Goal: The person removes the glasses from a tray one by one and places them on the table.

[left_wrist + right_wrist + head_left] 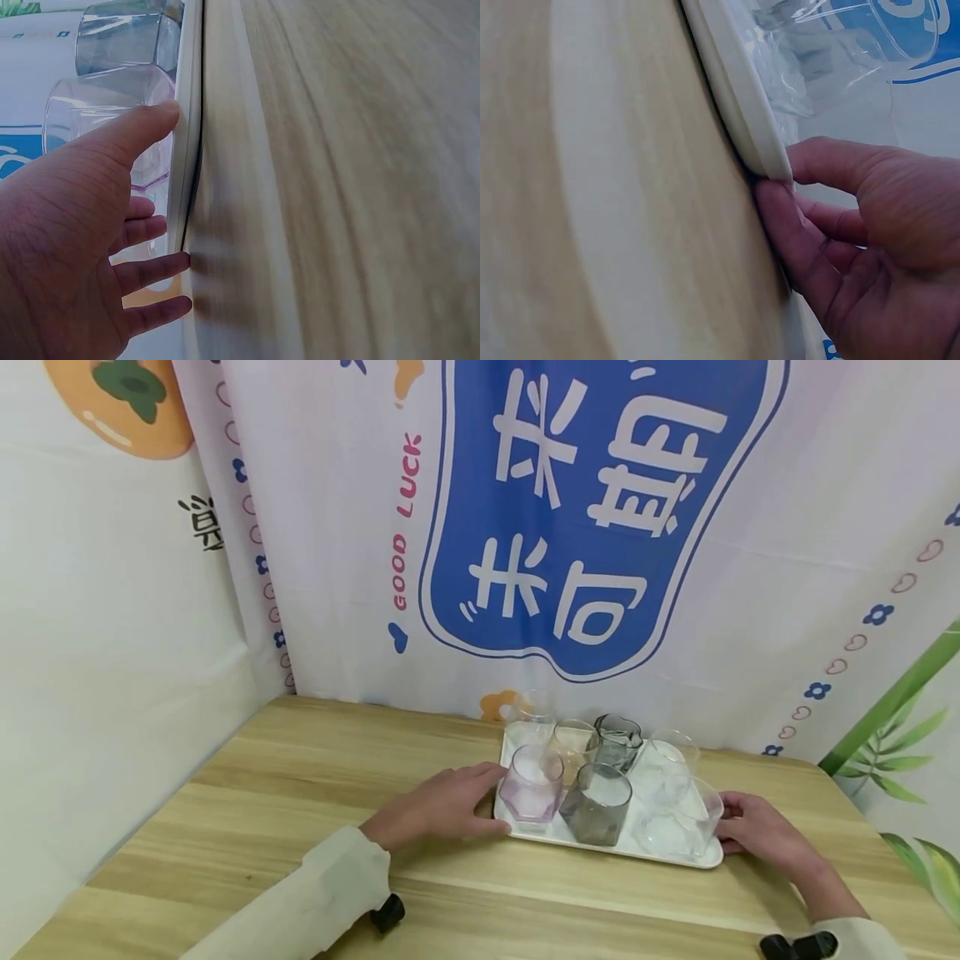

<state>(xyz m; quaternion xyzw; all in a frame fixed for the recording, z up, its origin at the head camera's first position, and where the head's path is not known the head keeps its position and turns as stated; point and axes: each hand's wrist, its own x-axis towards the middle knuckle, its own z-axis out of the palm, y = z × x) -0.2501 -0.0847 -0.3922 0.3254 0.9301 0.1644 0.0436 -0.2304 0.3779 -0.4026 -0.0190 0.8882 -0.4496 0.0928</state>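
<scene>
A white tray (551, 836) lies on the table, bearing several clear and tinted glasses. My left hand (442, 806) is at its left end. In the left wrist view, the thumb (154, 120) touches the rim while the fingers stretch out, spread apart, along the tray's end. At the opposite end, my right hand (768, 835) pinches the tray's corner, one finger low against its underside edge in the right wrist view. A pink glass (531, 789) stands closest to the left hand; beside it is a grey glass (597, 810). Clear glasses (701, 814) stand near the right hand.
The wooden table (300, 793) runs under the tray and to both sides. Behind it hangs a printed cloth (345, 635) with a blue panel, close to the tray's back edge. A white wall covering (112, 652) borders the table at left.
</scene>
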